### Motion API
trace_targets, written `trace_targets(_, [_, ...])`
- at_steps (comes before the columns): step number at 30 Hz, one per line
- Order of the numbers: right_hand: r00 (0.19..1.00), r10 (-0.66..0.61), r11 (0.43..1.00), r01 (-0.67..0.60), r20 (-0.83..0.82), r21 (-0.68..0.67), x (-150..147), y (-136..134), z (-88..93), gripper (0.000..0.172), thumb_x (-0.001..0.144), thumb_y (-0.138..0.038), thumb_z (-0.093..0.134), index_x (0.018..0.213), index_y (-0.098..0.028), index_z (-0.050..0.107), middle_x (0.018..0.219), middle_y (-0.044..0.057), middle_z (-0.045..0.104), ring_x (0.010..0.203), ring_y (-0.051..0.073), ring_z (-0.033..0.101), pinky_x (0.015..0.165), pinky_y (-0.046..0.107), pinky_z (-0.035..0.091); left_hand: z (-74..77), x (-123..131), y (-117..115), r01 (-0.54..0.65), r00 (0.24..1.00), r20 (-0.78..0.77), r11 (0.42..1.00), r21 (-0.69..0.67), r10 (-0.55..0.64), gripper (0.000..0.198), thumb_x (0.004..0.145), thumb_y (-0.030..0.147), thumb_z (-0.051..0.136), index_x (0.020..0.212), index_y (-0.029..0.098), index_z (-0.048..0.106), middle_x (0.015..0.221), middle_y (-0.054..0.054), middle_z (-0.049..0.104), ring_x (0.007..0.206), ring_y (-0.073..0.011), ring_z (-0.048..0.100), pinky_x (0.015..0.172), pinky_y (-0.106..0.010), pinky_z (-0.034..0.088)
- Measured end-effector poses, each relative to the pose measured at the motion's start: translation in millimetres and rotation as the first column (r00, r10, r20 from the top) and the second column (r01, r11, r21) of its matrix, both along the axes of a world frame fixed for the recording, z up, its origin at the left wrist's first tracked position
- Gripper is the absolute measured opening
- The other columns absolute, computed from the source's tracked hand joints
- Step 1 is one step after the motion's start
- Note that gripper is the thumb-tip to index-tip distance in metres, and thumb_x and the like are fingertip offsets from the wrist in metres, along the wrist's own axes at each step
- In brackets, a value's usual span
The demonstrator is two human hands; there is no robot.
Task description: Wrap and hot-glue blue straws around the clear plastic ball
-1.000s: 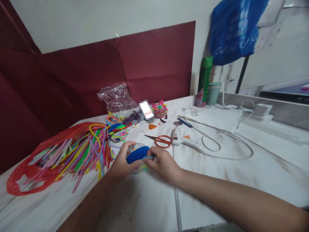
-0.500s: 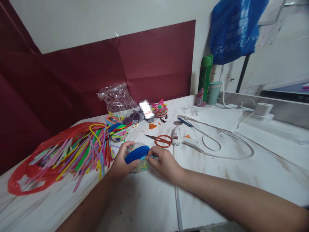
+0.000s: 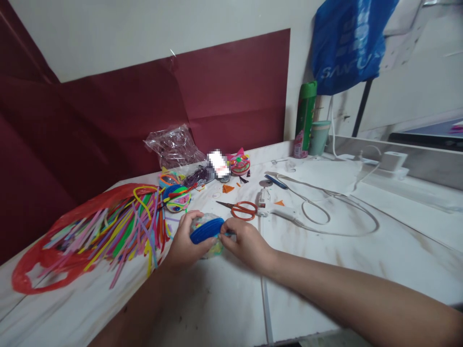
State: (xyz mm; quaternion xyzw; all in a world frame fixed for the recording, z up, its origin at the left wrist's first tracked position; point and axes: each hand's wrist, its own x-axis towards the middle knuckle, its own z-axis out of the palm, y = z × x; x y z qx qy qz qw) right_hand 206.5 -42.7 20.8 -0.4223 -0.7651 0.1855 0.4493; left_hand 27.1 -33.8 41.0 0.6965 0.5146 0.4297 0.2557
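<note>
My left hand (image 3: 183, 246) is wrapped round a small round clear object (image 3: 207, 233) banded with blue pipe cleaner, holding it just above the white table (image 3: 224, 308). My right hand (image 3: 246, 241) pinches the blue pipe cleaner's loose end at the object's right side. Both hands' fingers are closed. A heap of coloured pipe cleaners (image 3: 119, 226) on a red plastic bag (image 3: 43, 260) lies to the left of my hands.
Orange-handled scissors (image 3: 243, 209) and a white glue gun (image 3: 275, 208) with its looping cord lie just beyond my hands. Small decorated craft pieces (image 3: 177, 197) and a crinkled clear bag (image 3: 173, 144) sit by the maroon wall. A green can (image 3: 305, 115) and cup stand at the back.
My hands have shifted very slightly; the right hand has stayed at the object's right side with the blue pipe cleaner end. Otherwise nothing has visibly changed.
</note>
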Motion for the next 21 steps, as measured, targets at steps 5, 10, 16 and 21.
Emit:
trace_targets(5, [0.999, 0.015, 0.999, -0.016, 0.036, 0.037, 0.3, -0.3, 0.3, 0.009, 0.075, -0.011, 0.060, 0.073, -0.019, 0.057, 0.072, 0.001, 0.062, 0.067, 0.015, 0.057, 0.063, 0.025, 0.042, 5.8, -1.4, -4.5, 0.014, 0.996, -0.081, 0.998, -0.068, -0.020, 0.058, 0.061, 0.030, 0.072, 0.113, 0.021, 0.049, 0.104, -0.006, 0.059, 0.089, -0.0238, 0.059, 0.075, -0.034, 0.047])
trace_targets(10, [0.995, -0.053, 0.984, 0.066, -0.081, 0.165, 13.3, 10.0, 7.0, 0.010, 0.081, -0.021, 0.058, 0.091, -0.020, 0.056, 0.091, 0.008, 0.062, 0.089, 0.022, 0.057, 0.079, 0.037, 0.047, -0.8, -9.5, 1.7, -0.003, 0.983, 0.181, 0.994, -0.110, 0.023, 0.062, 0.059, 0.030, 0.074, 0.116, 0.022, 0.051, 0.109, -0.006, 0.059, 0.095, -0.0249, 0.058, 0.077, -0.034, 0.047])
trace_targets(16, [0.923, -0.170, 0.985, 0.165, -0.346, -0.045, 24.1, 30.2, 3.1, 0.021, 0.084, -0.032, 0.050, 0.101, -0.019, 0.051, 0.103, 0.010, 0.058, 0.096, 0.023, 0.057, 0.080, 0.039, 0.050, -13.6, -15.0, 14.2, 0.079, 0.793, 0.608, 0.983, -0.166, 0.039, 0.057, 0.059, 0.032, 0.074, 0.111, 0.022, 0.054, 0.111, -0.006, 0.061, 0.093, -0.0242, 0.061, 0.077, -0.032, 0.047])
trace_targets(21, [0.983, 0.018, 0.988, -0.045, -0.182, -0.147, 12.8, 23.2, -7.5, 0.021, 0.081, -0.023, 0.054, 0.101, -0.016, 0.055, 0.096, 0.009, 0.061, 0.085, 0.019, 0.059, 0.075, 0.034, 0.050, -8.7, -6.9, 7.9, 0.160, 0.754, 0.657, 0.971, -0.178, -0.004, 0.055, 0.059, 0.029, 0.073, 0.111, 0.020, 0.055, 0.116, -0.007, 0.059, 0.097, -0.0245, 0.060, 0.074, -0.029, 0.047])
